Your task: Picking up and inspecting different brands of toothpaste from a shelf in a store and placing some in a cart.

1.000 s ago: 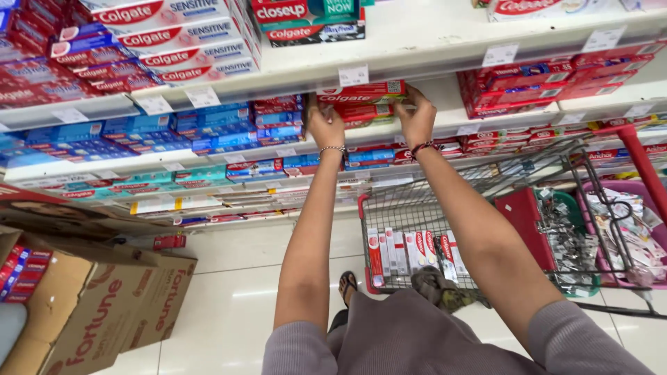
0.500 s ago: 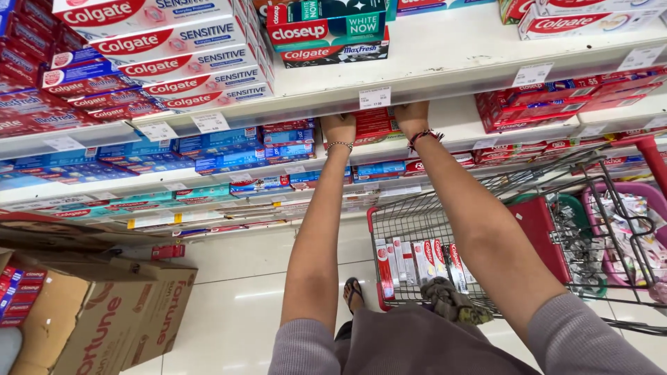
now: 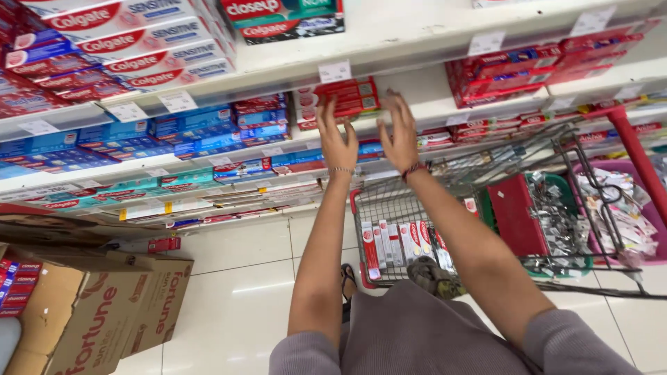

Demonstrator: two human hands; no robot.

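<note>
Far left on the floor, an open brown cardboard box (image 3: 104, 312) with red cartons (image 3: 17, 285) showing inside at its left edge. Above it, white shelves (image 3: 417, 35) stacked with toothpaste: white-and-red cartons (image 3: 139, 42) top left, blue cartons (image 3: 194, 128) on the tier below.

Centre: both arms raised to the middle shelf. Left hand (image 3: 338, 139) open, fingers spread, fingertips at the left end of a stack of red toothpaste boxes (image 3: 347, 97), thin bracelet at the wrist. Right hand (image 3: 401, 135) open too, fingers splayed, at the right end of the same stack, dark red band on the wrist. Neither closes around it; cannot tell if the palms actually touch the boxes. The stack sits on the shelf under a white price tag (image 3: 335, 71).

Below the hands, a wire shopping cart (image 3: 445, 208) with a red frame; red-and-white toothpaste boxes (image 3: 396, 243) stand upright at its near end. Right part of the cart holds a red basket (image 3: 517, 215) and small packets (image 3: 618, 208). More red cartons (image 3: 514, 69) on the shelf upper right.
</note>
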